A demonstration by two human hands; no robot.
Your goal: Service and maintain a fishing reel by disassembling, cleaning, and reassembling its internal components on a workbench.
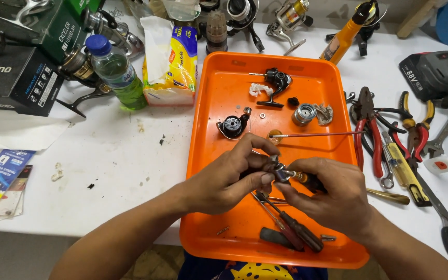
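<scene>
Small reel part pinched between my hands over the orange tray [208,155]
My left hand [224,179] and right hand [333,194] fingers clamped the metal reel part [280,171] between them; beyond lay the spool [303,114]

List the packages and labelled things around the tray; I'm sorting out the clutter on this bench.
Black box: far left, rectangular, pale lettering.
Green box: behind it, dark green.
Bottle: left of tray, clear, blue cap, greenish liquid.
Tissue pack: beside bottle, yellow and white.
Card packets: left edge, flat, blue.
Battery: far right, black, white label.
</scene>
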